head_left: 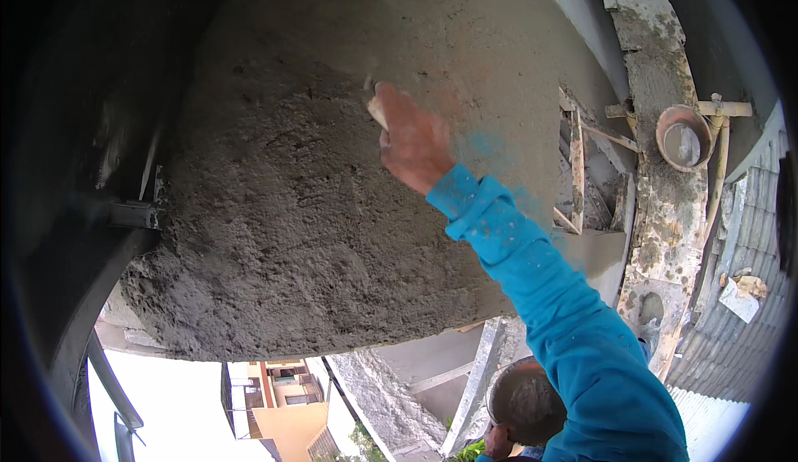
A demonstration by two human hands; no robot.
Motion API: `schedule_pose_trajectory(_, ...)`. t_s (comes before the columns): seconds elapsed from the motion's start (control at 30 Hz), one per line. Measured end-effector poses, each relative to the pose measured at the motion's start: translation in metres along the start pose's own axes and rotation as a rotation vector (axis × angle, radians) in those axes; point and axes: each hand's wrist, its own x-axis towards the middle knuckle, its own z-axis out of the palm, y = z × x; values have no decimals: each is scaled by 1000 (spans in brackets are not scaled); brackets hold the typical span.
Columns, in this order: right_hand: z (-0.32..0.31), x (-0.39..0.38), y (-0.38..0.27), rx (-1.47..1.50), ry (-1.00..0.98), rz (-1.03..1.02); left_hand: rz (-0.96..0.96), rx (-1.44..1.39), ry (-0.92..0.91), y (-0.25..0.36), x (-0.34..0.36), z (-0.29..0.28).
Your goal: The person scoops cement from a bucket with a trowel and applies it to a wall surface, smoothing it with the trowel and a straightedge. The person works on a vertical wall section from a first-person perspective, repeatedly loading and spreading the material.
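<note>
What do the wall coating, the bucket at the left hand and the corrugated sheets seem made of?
Wall coating: likely cement mortar, matte grey, grainy. Bucket: possibly plastic, dull, thin-rimmed; smears leave it uncertain. Corrugated sheets: metal or fibre cement, dull grey, regularly ridged.

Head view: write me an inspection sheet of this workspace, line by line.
Surface: grey coating, coarse and dark at lower left, smoother toward upper right.
Job's things: pale handle, its working end unclear; lower bucket with greyish contents.
Clutter: stained plank bearing a second bucket; pale scraps on corrugated sheeting.
Grips: right hand closed around the handle; left hand at the lower bucket's edge, its closure partly hidden.
Cables: nothing seen.
Surroundings: orange-walled building below, wooden pole beside the plank.
</note>
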Motion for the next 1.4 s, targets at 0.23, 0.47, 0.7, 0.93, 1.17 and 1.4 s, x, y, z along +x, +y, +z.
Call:
schedule_pose_trajectory(0.23,-47,-260,1,540,-277,500,568,684,-167,22,19,-5)
schedule_pose_trajectory(0.47,-248,-392,47,-115,-767,1044,198,38,-240,17,67,68)
schedule_pose_trajectory(0.7,-319,-449,60,-470,-1252,1091,-352,-415,-25,-21,121,156)
schedule_pose_trajectory(0.93,-267,-555,131,-496,-1353,1077,-229,-777,36,-102,142,224)
schedule_pose_trajectory(1.17,-257,-662,175,-552,-1173,1653,-611,-608,50,-218,164,275)
schedule_pose_trajectory(1.4,-271,-733,203,-636,-1347,1737,-873,-394,-343,-308,151,289)
